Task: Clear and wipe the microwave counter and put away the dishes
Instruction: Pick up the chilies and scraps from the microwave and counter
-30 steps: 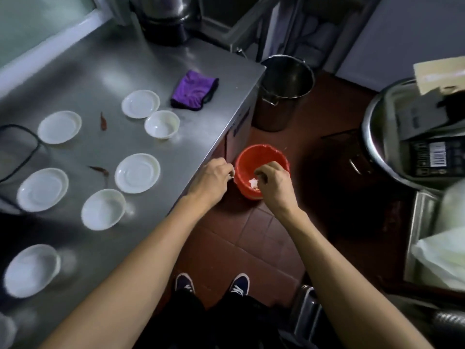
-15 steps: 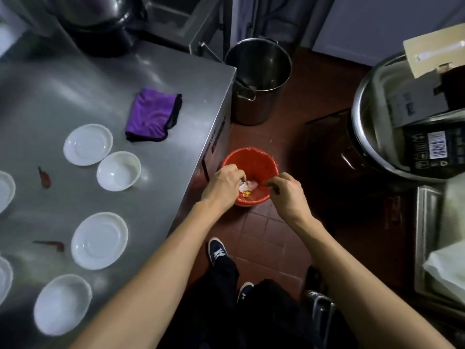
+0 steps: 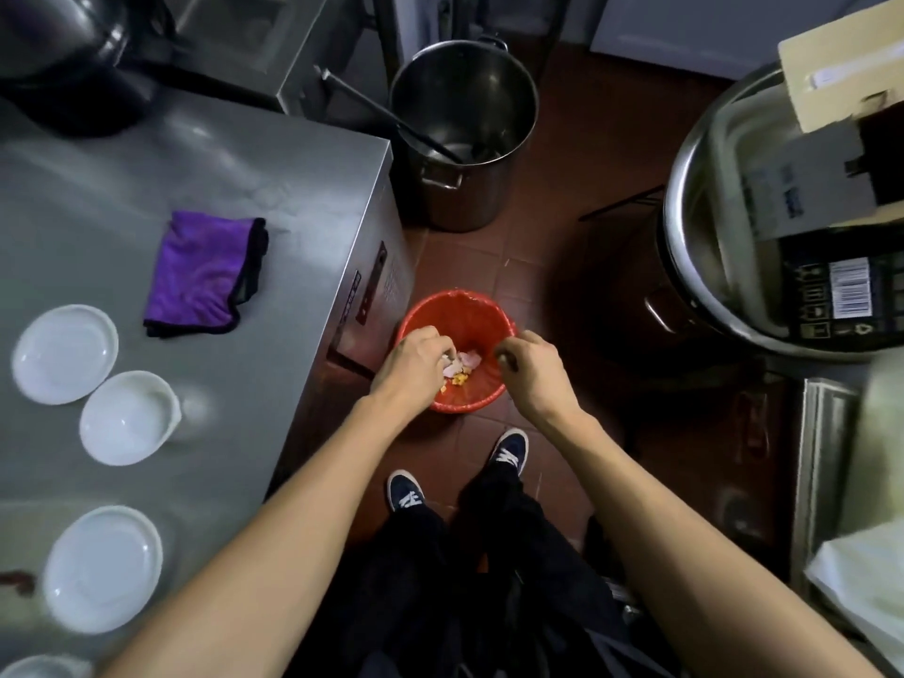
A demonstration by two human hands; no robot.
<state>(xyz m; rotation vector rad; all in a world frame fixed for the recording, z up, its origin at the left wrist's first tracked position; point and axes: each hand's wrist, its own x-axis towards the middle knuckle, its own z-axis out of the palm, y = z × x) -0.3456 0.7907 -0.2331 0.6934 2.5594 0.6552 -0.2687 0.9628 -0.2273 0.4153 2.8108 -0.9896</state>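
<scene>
Both my hands hover over a red bin (image 3: 469, 305) that stands on the floor beside the steel counter (image 3: 244, 178). My left hand (image 3: 416, 364) has curled fingers whose tips are over pale and yellow food scraps (image 3: 462, 367) in the bin; a pinch is not visible. The fingers of my right hand (image 3: 533, 369) are also curled, with nothing showing in them. On the counter lie a folded purple cloth (image 3: 205, 271), a white plate (image 3: 63, 352), a white bowl (image 3: 129, 415) and another white plate (image 3: 100, 567).
A dark red smear (image 3: 14, 577) marks the counter's left edge. A tall steel pot (image 3: 464, 115) with a ladle stands on the tiled floor behind the bin. To the right is a big steel basin (image 3: 694, 212) holding boxes (image 3: 831, 286). A black pot (image 3: 63, 66) sits at the counter's back.
My view has swung right and down toward the bin, so fewer dishes show. Both hands stay over the bin and have drawn slightly apart.
</scene>
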